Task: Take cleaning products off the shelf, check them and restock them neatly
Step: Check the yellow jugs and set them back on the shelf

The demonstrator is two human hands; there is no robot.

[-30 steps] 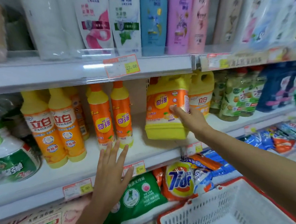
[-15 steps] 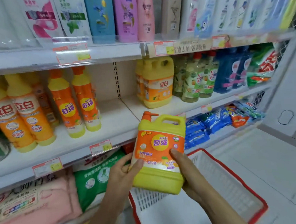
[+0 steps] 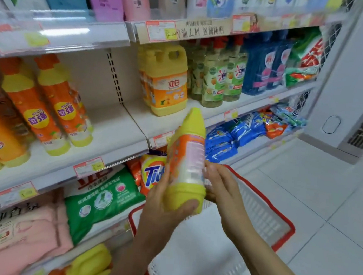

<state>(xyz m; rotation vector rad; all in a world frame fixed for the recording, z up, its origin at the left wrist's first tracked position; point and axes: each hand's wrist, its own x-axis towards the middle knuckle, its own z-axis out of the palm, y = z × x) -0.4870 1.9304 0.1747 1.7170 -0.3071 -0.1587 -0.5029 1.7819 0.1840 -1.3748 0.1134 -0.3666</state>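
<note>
The person holds a yellow detergent jug (image 3: 186,159) in front of the shelves, up above a white basket with a red rim (image 3: 264,199). The jug is turned so its thin side faces us, and it leans a little to the right. Its orange label is blurry, so I cannot read the words on it. The left hand (image 3: 167,209) is curled under the bottom of the jug, with the thumb pressed on the yellow base. The right hand (image 3: 218,183) rests against the right side of the jug, fingers bent but loose.

On the middle shelf (image 3: 120,137) there is a bare gap. To its left stand two tall orange bottles (image 3: 51,109) with yellow shoulders and a round yellow badge that says "KEON" over two red Chinese characters. To the right of the gap stands another big yellow jug (image 3: 167,82) with an orange label and red Chinese writing. Next to it are clear green bottles (image 3: 223,76) that say "OMO", then dark blue bottles (image 3: 265,66).

Below, I can read "Tide" on an orange bag (image 3: 150,173). Beside it lies a green bag (image 3: 103,198) with white Chinese writing, and blue packs (image 3: 232,138) lie further right. A price tag (image 3: 162,29) on the top shelf edge reads "12.00", beside a strip of Chinese words.
</note>
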